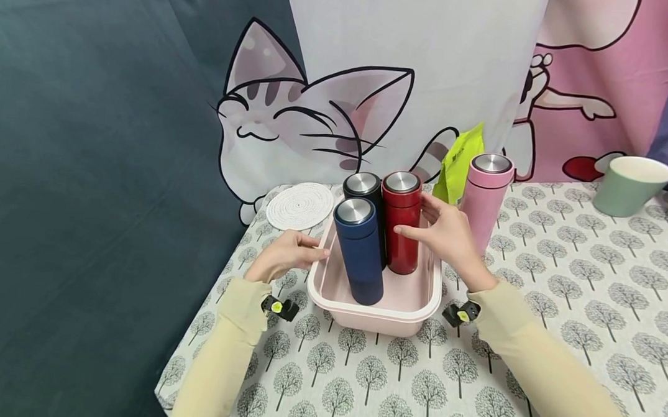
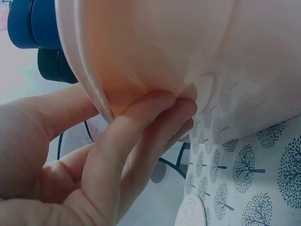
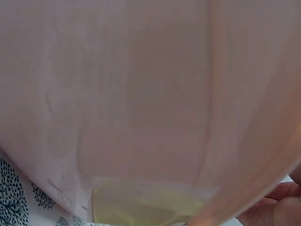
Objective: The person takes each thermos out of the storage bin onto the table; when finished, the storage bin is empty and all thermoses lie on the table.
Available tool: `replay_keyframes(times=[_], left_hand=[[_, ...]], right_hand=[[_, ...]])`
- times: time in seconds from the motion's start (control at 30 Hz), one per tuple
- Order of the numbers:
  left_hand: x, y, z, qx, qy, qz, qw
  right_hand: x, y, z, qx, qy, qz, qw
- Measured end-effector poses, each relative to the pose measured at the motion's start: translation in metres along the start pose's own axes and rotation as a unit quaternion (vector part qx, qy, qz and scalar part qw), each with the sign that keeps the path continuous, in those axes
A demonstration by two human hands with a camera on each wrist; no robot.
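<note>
The right hand [image 1: 445, 232] gripped the red bottle [image 1: 402, 236], its thumb across the front and its fingers round the right side, just below the cap. The left hand [image 1: 287, 253] held the left wall of the pink tub [image 1: 374, 322]; the left wrist view showed its fingertips pressed against the tub's outer face, with the thumb by the rim.

The red bottle was inside the tub, toward the right. Its long axis ran nearly upright, silver-topped cap pointing up and base down; whether the base touched the tub floor could not be told. Beside it on the left, the black bottle [image 1: 363, 183] also pointed cap up, partly hidden behind the blue bottle [image 1: 361, 259]. The blue one was nearest the person, its axis slanting in the head view, cap to the upper left and base to the lower right. The tub's mouth faced upward.

Outside the tub, the pink bottle [image 1: 484, 206] stood to the right on the surface [image 1: 564, 318], cap up, near a lime-green packet [image 1: 460, 164]. A green cup [image 1: 626, 190] stood well apart at far right, mouth up. A white round mat [image 1: 299, 206] lay flat beyond the left hand.
</note>
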State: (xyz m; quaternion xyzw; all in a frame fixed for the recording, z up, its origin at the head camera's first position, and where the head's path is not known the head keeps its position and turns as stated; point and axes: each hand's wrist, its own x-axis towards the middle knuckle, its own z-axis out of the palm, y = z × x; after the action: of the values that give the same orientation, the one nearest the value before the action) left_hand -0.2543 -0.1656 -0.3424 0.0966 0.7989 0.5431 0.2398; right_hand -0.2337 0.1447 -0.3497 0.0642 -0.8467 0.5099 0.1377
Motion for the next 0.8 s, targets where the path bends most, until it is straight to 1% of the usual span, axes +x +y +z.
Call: replay_keyframes(times=[0.1, 0.23, 0.33, 0.43, 0.6, 0.8], left_hand=[[0.0, 0.0, 0.0, -0.005, -0.003, 0.002, 1.0], [-0.002, 0.001, -0.001, -0.001, -0.002, 0.004, 1.0], [0.0, 0.002, -0.001, 0.001, -0.002, 0.006, 1.0], [0.001, 0.004, -0.002, 0.006, -0.003, 0.008, 0.9999], [0.0, 0.005, -0.002, 0.008, -0.004, 0.01, 0.9999], [0.0, 0.003, -0.001, 0.007, -0.003, 0.001, 1.0]], right_hand=[[0.002, -0.001, 0.006, 0.003, 0.003, -0.007, 1.0], [0.002, -0.002, 0.013, -0.013, 0.015, -0.02, 0.9996], [0.002, -0.003, 0.014, -0.031, 0.027, -0.026, 0.9988], [0.002, -0.004, 0.013, -0.031, 0.03, -0.028, 0.9987], [0.002, -0.002, 0.013, -0.034, 0.039, -0.024, 0.9984], [-0.002, -0.001, 0.016, -0.039, 0.059, -0.011, 0.9974]])
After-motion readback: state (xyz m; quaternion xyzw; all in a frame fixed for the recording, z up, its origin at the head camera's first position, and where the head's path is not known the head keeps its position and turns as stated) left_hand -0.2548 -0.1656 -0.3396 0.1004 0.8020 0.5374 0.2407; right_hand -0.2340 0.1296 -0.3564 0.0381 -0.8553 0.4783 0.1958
